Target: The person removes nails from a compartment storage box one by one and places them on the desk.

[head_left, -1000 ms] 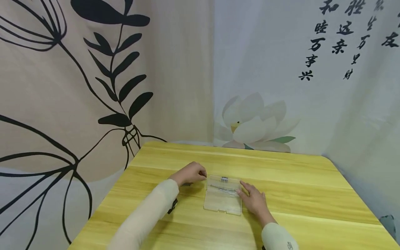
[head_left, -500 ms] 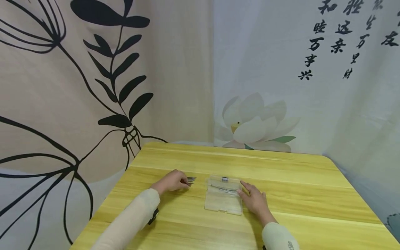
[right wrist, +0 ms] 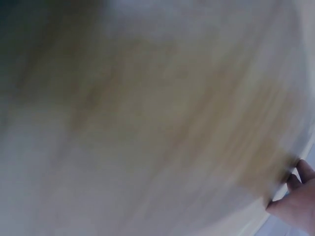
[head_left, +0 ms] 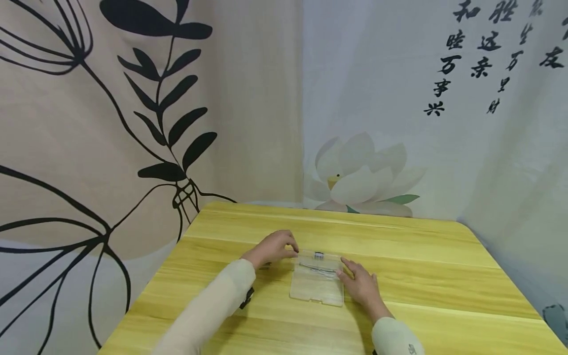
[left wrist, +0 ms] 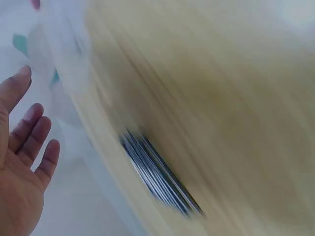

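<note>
I've swung my left hand (head_left: 275,248) from the rods (left wrist: 160,174) to the clear box (head_left: 308,290), ten o'clock, grip apart; right hand (head_left: 361,285), loosely spread, touches three o'clock. Box work likely resumes.

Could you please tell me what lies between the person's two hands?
The head view shows a clear flat case, with thin rods, between the left hand and the right hand.

The left hand (head_left: 274,246) hides most of the dark rods (left wrist: 160,177) from the head camera; the left-wrist view blurs them. The right-wrist frame's edge crops the right hand (right wrist: 298,206). Thin strands (head_left: 320,269) at the clear case (head_left: 312,290) appear too small to identify.
</note>
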The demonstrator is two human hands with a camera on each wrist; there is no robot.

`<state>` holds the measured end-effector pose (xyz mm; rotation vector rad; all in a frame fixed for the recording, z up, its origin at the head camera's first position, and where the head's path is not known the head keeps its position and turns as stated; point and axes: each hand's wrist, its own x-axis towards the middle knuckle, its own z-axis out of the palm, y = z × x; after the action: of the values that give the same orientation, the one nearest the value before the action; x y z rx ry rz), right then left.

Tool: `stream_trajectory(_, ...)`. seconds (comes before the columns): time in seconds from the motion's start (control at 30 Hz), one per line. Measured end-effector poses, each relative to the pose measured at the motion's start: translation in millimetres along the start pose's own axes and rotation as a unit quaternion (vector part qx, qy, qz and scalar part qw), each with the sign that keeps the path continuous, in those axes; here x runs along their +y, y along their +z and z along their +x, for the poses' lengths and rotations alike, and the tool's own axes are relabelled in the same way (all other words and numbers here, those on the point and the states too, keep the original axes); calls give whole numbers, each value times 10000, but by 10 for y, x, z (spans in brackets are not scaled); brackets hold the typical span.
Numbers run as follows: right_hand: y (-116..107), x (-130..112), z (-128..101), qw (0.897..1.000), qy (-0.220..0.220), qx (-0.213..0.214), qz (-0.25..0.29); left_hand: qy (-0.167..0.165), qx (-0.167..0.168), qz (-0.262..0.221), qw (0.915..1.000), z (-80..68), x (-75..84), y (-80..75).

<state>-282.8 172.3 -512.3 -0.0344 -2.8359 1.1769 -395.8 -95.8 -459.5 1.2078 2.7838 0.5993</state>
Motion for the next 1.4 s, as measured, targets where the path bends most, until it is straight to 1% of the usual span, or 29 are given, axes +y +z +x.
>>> stream_trajectory(0.13, 12, 1, -2, 10000, -1, 13, -15, 320, -204, 319, 9988, 260, 260, 140)
stream_trajectory(0.2, 20, 1, 4, 10000, -17, 32, -36, 387, -336, 432, 9977, 352, 360, 197)
stream_trajectory(0.27, 26, -5, 5, 10000, -50, 36, -52, 348, -514, 502, 9968, 419, 441, 244)
stream_trajectory(0.4, 36, -30, -2, 10000, -83, 11, -1, 121, -931, 652, 9934, 500, 537, 308)
stream_trajectory(0.43, 39, -32, -2, 10000, -94, -1, 2, 104, -1018, 739, 9920, 516, 552, 323)
stream_trajectory(0.5, 41, -43, -6, 9999, -117, 7, -1, 175, -1137, 1092, 9873, 548, 572, 351)
stream_trajectory(0.57, 42, -48, -7, 9999, -131, 10, 12, 356, -1175, 1497, 9811, 579, 587, 378)
stream_trajectory(0.63, 42, -50, -5, 9999, -136, 19, -9, 569, -1182, 1904, 9729, 604, 597, 404)
stream_trajectory(0.7, 39, -52, -5, 9999, -145, 50, -29, 753, -1142, 2156, 9669, 618, 603, 421)
stream_trajectory(0.8, 36, -40, -2, 9999, -138, 46, -58, 946, -1081, 2160, 9658, 614, 607, 429)
stream_trajectory(0.97, 24, -18, -1, 9999, -118, 25, -101, 1138, -982, 1814, 9719, 597, 578, 437)
stream_trajectory(1.07, 13, -18, -6, 9999, -97, 24, -138, 1116, -1032, 1701, 9736, 604, 577, 438)
stream_trajectory(1.17, -1, -21, -19, 9999, -79, 12, -132, 1139, -1088, 1954, 9680, 624, 619, 434)
stream_trajectory(1.3, -9, -18, -33, 9997, -110, 67, -198, 1241, -1143, 2436, 9551, 648, 669, 448)
stream_trajectory(1.37, -6, -11, -33, 9997, -106, 92, -219, 1307, -1145, 2518, 9521, 656, 666, 458)
stream_trajectory(1.4, -4, -7, -32, 9997, -91, 84, -210, 1333, -1131, 2498, 9524, 657, 660, 460)
